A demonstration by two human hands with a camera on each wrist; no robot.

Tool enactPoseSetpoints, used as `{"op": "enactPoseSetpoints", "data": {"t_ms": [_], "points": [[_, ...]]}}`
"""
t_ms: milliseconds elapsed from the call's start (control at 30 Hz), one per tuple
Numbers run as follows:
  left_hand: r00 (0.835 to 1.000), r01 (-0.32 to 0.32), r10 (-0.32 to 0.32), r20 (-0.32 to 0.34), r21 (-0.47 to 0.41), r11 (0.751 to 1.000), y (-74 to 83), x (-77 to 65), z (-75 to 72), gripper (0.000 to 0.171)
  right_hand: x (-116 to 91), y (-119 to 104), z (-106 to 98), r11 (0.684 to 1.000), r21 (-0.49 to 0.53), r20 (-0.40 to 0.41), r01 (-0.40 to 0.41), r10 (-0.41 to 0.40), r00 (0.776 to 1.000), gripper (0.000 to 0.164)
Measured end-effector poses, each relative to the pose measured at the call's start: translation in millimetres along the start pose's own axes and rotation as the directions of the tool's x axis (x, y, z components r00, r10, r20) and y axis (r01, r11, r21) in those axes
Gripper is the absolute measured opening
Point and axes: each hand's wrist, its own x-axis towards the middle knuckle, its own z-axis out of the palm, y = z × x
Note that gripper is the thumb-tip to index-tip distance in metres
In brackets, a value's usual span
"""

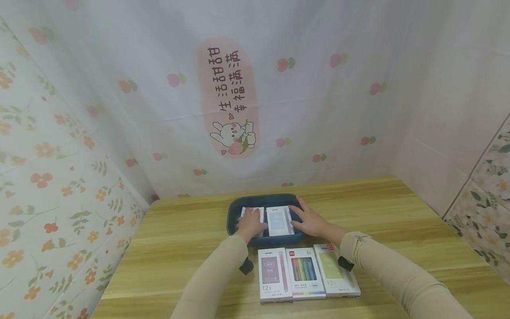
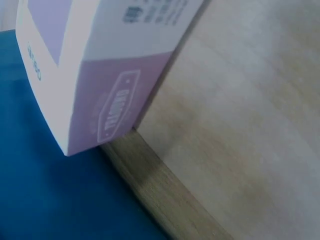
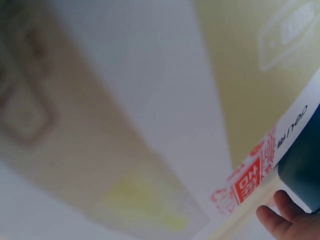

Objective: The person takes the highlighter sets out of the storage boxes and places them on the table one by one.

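Note:
Two white pen boxes lie side by side in a dark blue bin [image 1: 279, 240] on the table. My left hand [image 1: 251, 224] rests over the left pen box [image 1: 260, 213], fingers spread on its face and thumb near its right edge. A red mark shows at that box's top end. Beside it lies the pen box with a light blue panel [image 1: 279, 221]. My right hand [image 1: 312, 220] reaches over the bin's right side, fingertips at this box's right edge. In the right wrist view, relaxed fingers [image 3: 282, 215] show near the bin's wall.
In front of the bin, a purple-panelled pen box [image 1: 272, 274], a box with multicoloured pens [image 1: 306, 272] and a yellow-green-panelled box [image 1: 334, 277] lie in a row on the wooden table [image 1: 171, 261]. A printed curtain [image 1: 318, 110] hangs behind the table.

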Motion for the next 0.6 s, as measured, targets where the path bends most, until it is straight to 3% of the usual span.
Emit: {"op": "enactPoseSetpoints", "data": {"t_ms": [300,600], "points": [[0.999,0.028,-0.027,-0.047,0.032,0.999,3.1,-1.9,0.1,0.048,-0.1,-2.6,-1.5,1.0,0.002,0.0,0.005,-0.005,1.0,0.057],[0.996,0.012,-0.006,-0.09,0.057,0.998,3.7,-1.5,-0.4,0.048,0.1,1.2,1.0,1.0,-0.006,-0.008,0.01,-0.01,1.0,0.056]]}}
